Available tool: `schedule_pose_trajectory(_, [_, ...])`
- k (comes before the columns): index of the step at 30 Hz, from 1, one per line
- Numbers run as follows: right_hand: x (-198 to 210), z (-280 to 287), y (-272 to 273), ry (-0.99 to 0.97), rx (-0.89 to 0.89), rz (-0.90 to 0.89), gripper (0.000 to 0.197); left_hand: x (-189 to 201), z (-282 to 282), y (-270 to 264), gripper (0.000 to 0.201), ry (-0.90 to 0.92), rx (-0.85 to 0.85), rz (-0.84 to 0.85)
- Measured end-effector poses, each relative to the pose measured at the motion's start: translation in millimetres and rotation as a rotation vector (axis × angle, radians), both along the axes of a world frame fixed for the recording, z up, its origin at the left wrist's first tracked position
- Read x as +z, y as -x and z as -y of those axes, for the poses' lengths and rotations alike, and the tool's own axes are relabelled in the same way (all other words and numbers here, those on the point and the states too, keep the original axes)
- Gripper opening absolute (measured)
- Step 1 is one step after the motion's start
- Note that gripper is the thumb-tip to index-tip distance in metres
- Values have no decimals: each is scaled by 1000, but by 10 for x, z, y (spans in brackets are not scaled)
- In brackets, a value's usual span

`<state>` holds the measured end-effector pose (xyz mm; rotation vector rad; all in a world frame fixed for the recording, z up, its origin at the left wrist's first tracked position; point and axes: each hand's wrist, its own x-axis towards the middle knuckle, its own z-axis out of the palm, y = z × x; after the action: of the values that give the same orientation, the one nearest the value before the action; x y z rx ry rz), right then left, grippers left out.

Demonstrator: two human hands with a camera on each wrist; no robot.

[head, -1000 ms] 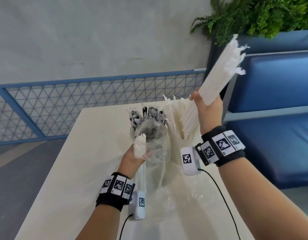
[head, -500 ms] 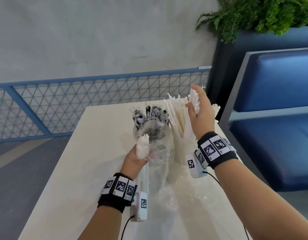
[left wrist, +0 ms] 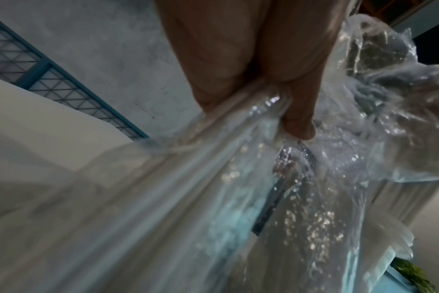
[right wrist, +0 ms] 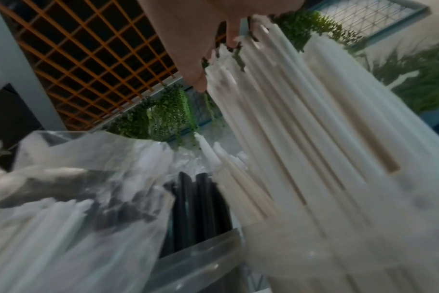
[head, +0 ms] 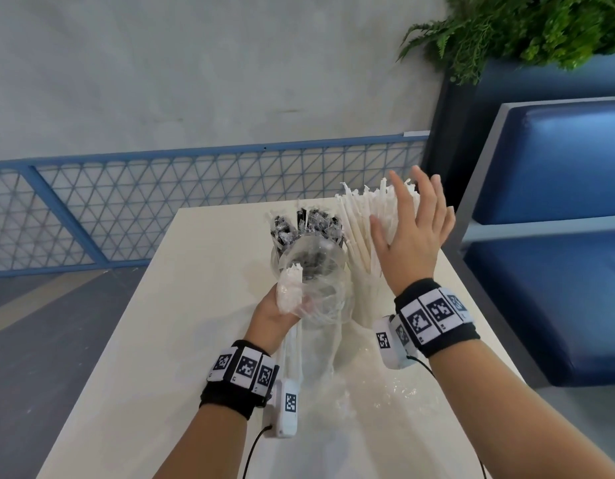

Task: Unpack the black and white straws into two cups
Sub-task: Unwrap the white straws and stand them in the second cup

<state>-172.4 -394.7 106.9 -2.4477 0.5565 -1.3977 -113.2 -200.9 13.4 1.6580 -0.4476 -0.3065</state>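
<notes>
Two cups stand side by side at the far middle of the white table (head: 195, 305). The left cup holds wrapped black straws (head: 306, 229) (right wrist: 198, 208). In the right cup, white straws (head: 358, 229) (right wrist: 301, 138) fan out. My right hand (head: 413, 229) (right wrist: 196, 39) lies open against their upper ends, fingers spread. Just in front of the black-straw cup, my left hand (head: 278, 309) (left wrist: 263, 79) grips a clear plastic bag (head: 323, 299) (left wrist: 213, 198) with a few white straws left inside.
A crumpled clear wrapper (head: 368, 385) lies on the table near me. A blue cushioned bench (head: 558, 271) stands close on the right, with a dark planter of ferns (head: 523, 25) behind it. A blue mesh railing (head: 161, 209) runs behind the table.
My right hand brought a raised bundle of white straws down into the right cup, let go and spread its fingers over them. The left hand kept its hold on the bag.
</notes>
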Motion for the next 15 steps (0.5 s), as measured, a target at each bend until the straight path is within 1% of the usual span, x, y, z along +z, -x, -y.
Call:
schedule_pose_trajectory(2, [24, 103, -20, -5, -47, -61, 43, 2, 6, 13, 28, -7, -6, 6])
schedule_pose_trajectory(4, [22, 184, -48, -20, -2, -104, 35, 9, 11, 25, 31, 0, -14, 4])
schedule_pose_trajectory(6, [-10, 239, -75, -68, 68, -82, 31, 10, 20, 33, 37, 9, -15, -7])
schedule_pose_trajectory(9, [-69, 264, -96, -69, 64, -40, 28, 5, 46, 30, 40, 3, -15, -23])
schedule_pose_trajectory(10, [-91, 259, -97, -54, 61, -40, 28, -9, 49, 22, 43, 2, -13, -26])
schedule_pose_trajectory(13, [-157, 246, -79, -21, 71, -68, 28, -17, 65, 22, 61, 2, -16, -21])
schedule_pose_trajectory(15, [-190, 260, -46, 1, 83, -89, 27, 0, 83, 33, 62, 5, -13, -20])
